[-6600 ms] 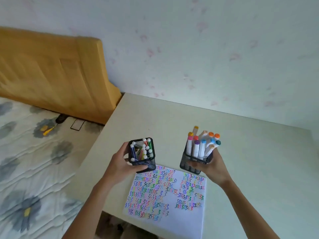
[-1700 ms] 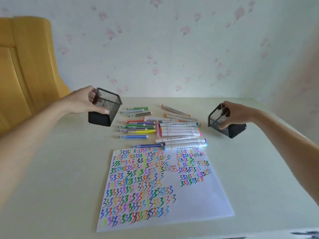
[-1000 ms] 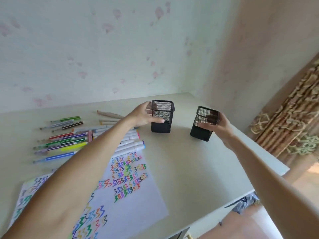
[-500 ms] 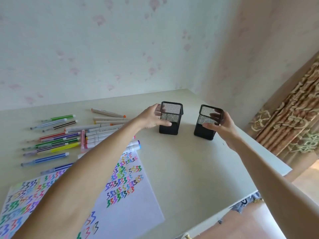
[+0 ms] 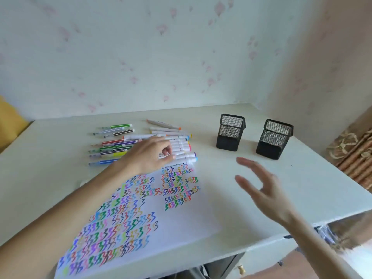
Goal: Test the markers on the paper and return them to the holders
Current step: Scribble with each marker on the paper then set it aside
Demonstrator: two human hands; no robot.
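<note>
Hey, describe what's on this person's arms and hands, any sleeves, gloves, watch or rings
Nothing worn shows. The left hand and right hand are bare, with no gloves, and no rings that can be made out. Both forearms are bare up to the edge of the picture: no sleeve, watch or bracelet in view. The right hand's fingers are a little blurred, so small details there cannot be told.

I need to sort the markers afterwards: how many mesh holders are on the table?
2. One mesh holder stands right of the markers; the other mesh holder stands beside it, nearer the table's right edge. Both look empty.
</note>
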